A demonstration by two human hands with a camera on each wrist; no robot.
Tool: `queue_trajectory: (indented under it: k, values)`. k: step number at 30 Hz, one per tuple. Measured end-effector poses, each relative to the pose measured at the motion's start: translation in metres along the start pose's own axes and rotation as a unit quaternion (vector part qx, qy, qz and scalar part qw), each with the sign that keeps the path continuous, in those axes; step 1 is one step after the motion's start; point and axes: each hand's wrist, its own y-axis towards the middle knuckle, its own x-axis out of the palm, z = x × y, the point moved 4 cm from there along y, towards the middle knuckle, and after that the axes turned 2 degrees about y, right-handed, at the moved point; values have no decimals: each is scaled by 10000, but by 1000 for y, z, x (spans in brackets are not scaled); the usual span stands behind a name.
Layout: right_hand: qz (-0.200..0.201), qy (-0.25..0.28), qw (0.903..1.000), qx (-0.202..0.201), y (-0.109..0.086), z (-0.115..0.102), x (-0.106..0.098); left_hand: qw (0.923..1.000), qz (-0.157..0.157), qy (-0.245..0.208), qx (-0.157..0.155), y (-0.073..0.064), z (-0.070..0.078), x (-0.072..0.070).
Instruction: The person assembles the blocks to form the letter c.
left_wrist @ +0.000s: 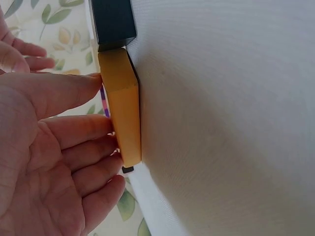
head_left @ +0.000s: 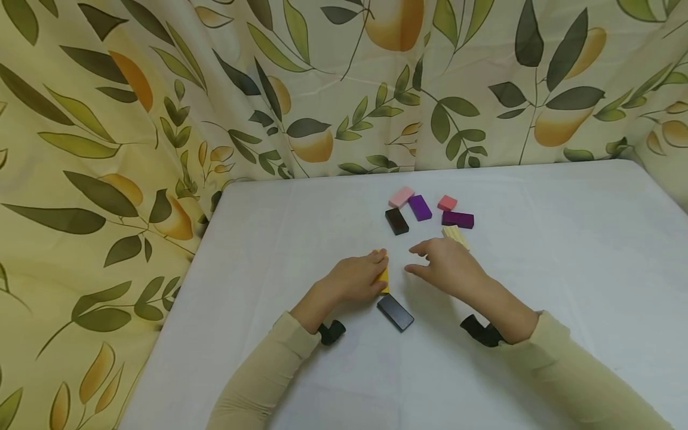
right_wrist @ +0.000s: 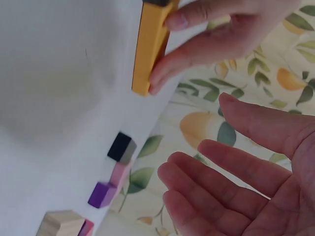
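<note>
My left hand (head_left: 355, 278) rests its thumb and fingertips on top of a yellow block (left_wrist: 125, 118), fingers nearly straight. The block lies flat on the white table, partly hidden under that hand in the head view. End to end with it, at a slant, is a dark grey block (head_left: 395, 312), nearer to me. To the right, my right hand (head_left: 451, 266) hovers with its fingers spread and nothing between them. Just past its knuckles a pale wooden block (head_left: 455, 234) shows, partly covered by the hand in the head view.
Farther back on the table (head_left: 301, 221) lie a black block (head_left: 396, 221), a light pink block (head_left: 401, 196), a purple block (head_left: 420, 208), a coral block (head_left: 447, 203) and a dark purple block (head_left: 458, 220). A leaf-and-fruit patterned curtain (head_left: 333, 101) hangs behind the table.
</note>
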Motion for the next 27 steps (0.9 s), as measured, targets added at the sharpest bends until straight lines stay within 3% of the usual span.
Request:
queue_trajectory:
  k: [14,27]
  values:
    - [328,74,9992,193,11,27,-22,9998,-52,166,13,0,0,0]
    - [311,170,9964,768,19,63,-28,9998,-85,148,51,1,-1,3]
